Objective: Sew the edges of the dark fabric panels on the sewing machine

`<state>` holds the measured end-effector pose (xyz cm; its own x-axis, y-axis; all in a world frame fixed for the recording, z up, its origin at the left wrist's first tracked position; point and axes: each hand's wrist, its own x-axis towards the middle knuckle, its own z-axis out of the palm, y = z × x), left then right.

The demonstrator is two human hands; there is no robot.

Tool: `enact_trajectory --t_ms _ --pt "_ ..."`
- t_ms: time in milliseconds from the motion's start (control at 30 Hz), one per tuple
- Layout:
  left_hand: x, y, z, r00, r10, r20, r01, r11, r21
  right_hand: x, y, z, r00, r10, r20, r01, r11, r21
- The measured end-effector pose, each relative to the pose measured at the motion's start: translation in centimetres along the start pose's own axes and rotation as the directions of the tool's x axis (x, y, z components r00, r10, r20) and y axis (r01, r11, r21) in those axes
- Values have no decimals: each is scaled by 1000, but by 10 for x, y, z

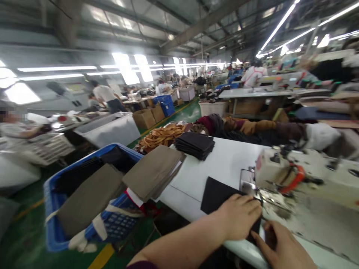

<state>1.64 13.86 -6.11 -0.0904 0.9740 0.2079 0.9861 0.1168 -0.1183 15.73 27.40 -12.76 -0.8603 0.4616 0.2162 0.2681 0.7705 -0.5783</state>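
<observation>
A black fabric piece (215, 194) lies flat on the white sewing table (224, 164), its right end under the head of a cream sewing machine (277, 173). My left hand (238, 216) rests flat on the fabric, fingers stretched toward the needle area. At the bottom edge my right hand (280, 246) has fingers extended, the forefinger touching the fabric's near edge just below the left fingertips. Neither hand grips anything.
A blue crate (53, 209) of brown and black fabric pieces stands left of the table. A brown fabric stack (153, 172) overhangs the table's left edge, and a black stack (195, 144) lies farther back. Tan straps and mixed garments sit beyond. Other workers sit at distant stations.
</observation>
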Motion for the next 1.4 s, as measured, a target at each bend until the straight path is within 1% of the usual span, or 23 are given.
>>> enact_trajectory --t_ms 100,267,400,567,700,800,967,1200,1400 --pt "1 2 9 999 -7 35 8 999 -48 -3 -18 -16 996 81 37 -78 995 -67" --pt "1 6 24 998 -7 64 10 999 -50 0 -36 -24 991 124 48 -116 983 -141" --pt "2 4 22 998 -10 66 14 998 -64 1 -40 -28 985 165 58 -154 975 -161" --pt "9 0 17 996 -47 75 51 997 -60 7 -40 -30 974 219 66 -204 963 -177" --pt "14 -5 19 994 -66 87 72 995 -68 12 -37 -26 983 183 18 -177 968 -176" --pt "15 -9 21 995 -58 86 65 994 -88 11 -34 -22 990 144 -13 -144 973 -180" --pt "14 -9 23 995 -65 75 73 991 -108 8 -29 -19 995 84 -59 -93 982 -167" --pt "19 -4 24 992 -110 61 116 987 -109 10 -29 -22 992 117 -40 -121 983 -138" --pt "18 -4 22 993 -101 66 109 986 -123 10 -31 -23 992 122 -44 -127 984 -124"
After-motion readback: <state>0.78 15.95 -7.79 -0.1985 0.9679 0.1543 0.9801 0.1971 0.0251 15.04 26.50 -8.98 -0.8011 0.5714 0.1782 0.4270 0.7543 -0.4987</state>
